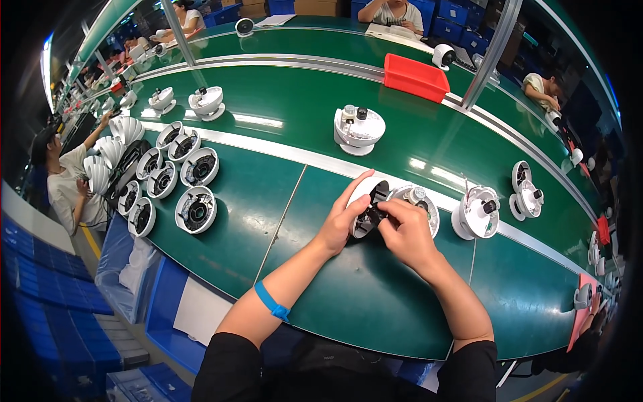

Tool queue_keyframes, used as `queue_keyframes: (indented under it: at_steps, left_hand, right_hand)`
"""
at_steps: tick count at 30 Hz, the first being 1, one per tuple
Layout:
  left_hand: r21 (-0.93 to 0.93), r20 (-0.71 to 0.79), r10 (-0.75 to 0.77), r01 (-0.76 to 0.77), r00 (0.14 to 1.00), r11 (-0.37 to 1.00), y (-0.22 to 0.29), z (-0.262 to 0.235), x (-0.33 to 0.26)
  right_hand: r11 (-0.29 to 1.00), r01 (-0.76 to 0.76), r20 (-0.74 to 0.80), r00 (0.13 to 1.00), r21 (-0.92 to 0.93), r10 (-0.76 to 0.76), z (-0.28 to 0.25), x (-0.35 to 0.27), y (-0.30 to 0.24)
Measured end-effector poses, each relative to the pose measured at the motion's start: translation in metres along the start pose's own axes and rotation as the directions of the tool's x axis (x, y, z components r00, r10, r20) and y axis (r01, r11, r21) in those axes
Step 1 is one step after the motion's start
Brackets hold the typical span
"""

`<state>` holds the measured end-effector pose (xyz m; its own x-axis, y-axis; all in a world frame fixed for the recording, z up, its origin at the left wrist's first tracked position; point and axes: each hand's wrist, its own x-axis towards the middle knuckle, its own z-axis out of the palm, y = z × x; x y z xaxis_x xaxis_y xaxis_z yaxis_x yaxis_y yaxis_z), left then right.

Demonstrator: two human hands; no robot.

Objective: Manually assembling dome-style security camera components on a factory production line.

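My left hand [340,224] is closed round the rim of a white camera housing [360,190], tilted on its side above the near edge of the belt. Its black inside faces my right hand [407,228], whose fingers are pinched together at that black part; what lies between the fingertips is hidden. Just behind my right hand, partly covered by it, stands a white camera base [432,213] with parts inside. To its right is a white camera half [478,214] with a black lens and a thin wire sticking up.
Several white shells with black insides [196,209] stand at the left, beside stacked white shells [100,171]. Camera halves [360,128] sit along the green belt [281,114]. A red tray [415,77] lies beyond. Co-workers sit around; one person [67,177] works at the left.
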<state>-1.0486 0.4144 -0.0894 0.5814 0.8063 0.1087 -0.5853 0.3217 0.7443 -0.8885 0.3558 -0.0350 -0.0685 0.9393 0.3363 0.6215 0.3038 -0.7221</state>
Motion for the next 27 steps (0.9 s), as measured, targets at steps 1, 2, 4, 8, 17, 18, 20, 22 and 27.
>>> queue_keyframes:
  at_steps: [1, 2, 4, 8, 17, 18, 20, 22, 27]
  left_hand:
    - [-0.002, 0.004, 0.003, -0.003, 1.0, 1.0, -0.003, 0.001, 0.001]
    - [0.045, 0.008, 0.018, -0.019, 1.0, 0.999, -0.006, 0.0, 0.003]
    - [0.081, 0.023, 0.036, -0.038, 0.999, 0.996, -0.013, 0.0, 0.006]
    - [0.316, 0.064, 0.153, -0.166, 0.986, 0.934, -0.028, -0.004, 0.015]
    - [0.159, 0.065, 0.008, -0.018, 0.998, 0.987, -0.034, 0.006, 0.014]
    - [0.16, 0.065, 0.007, -0.018, 0.998, 0.987, -0.033, 0.007, 0.014]
    - [0.199, 0.061, 0.019, -0.03, 0.998, 0.98, -0.032, 0.01, 0.015]
    - [0.21, 0.057, 0.012, -0.024, 0.998, 0.977, -0.036, 0.01, 0.017]
    - [0.39, 0.048, 0.06, -0.074, 0.997, 0.918, -0.036, 0.018, 0.017]
  right_hand:
    - [0.992, 0.125, 0.016, 0.992, -0.032, -0.125, 0.0, 0.0, 0.002]
    - [0.974, 0.219, 0.029, 0.976, -0.057, -0.218, 0.0, 0.0, 0.005]
    - [0.961, 0.25, 0.049, 0.968, -0.115, -0.246, -0.001, -0.005, 0.009]
    - [0.92, 0.299, 0.117, 0.953, -0.252, -0.278, -0.008, -0.007, 0.014]
    - [0.787, 0.483, 0.191, 0.875, -0.383, -0.444, -0.012, -0.01, 0.033]
    - [0.833, 0.452, 0.188, 0.891, -0.318, -0.412, -0.014, -0.009, 0.032]
    - [0.819, 0.465, 0.199, 0.885, -0.337, -0.42, -0.016, -0.009, 0.032]
    - [0.804, 0.477, 0.211, 0.879, -0.355, -0.428, -0.017, -0.01, 0.033]
    - [0.812, 0.462, 0.229, 0.886, -0.356, -0.404, -0.026, -0.014, 0.029]
